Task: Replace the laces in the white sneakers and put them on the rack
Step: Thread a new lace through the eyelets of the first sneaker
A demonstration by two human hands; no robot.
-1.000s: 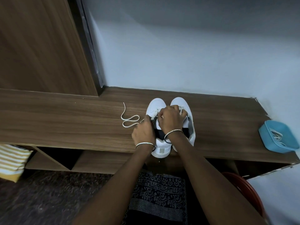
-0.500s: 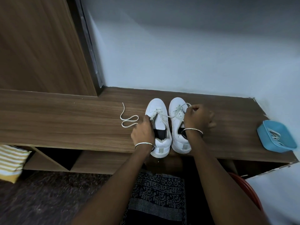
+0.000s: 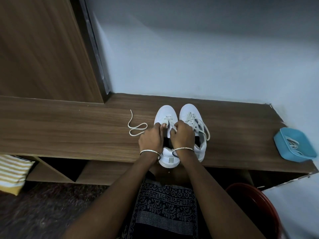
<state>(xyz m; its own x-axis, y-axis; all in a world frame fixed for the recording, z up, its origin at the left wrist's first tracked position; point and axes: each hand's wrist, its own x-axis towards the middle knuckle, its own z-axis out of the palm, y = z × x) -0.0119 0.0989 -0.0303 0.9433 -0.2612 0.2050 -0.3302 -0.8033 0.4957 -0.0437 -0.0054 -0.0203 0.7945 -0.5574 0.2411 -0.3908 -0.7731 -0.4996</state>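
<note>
Two white shoes stand side by side on top of the brown rack (image 3: 69, 135). Their toes point to the far wall (image 3: 189, 57). Their heels sit at the near edge.

Both hands are on the left shoe (image 3: 165, 112). The left hand (image 3: 151, 138) is at its left side. Its fingers are curled, and its thumb and fingers pinch the lace (image 3: 168, 119) of that shoe. The right hand (image 3: 183, 137) is just beside it, over the shoe's open mouth. Its fingers are curled too, and they hold the same lace from the right. The two hands are close together but do not touch. Each wrist has a thin bangle (image 3: 149, 151).

The right shoe (image 3: 189, 111) touches the left one. Its lace (image 3: 198, 125) is laced, and the loose ends hang over the shoe's right side.

A loose lace (image 3: 137, 129) lies on the rack, just left of the left hand. It curls in two loops.

Far to the right, a blue tray (image 3: 283, 150) sits at the end of the rack. It has more laces (image 3: 291, 144) in it.

A red bucket (image 3: 250, 190) is on the floor, near and to the right. A striped cloth (image 3: 12, 171) is low on the left, beside an open shelf of the rack
</note>
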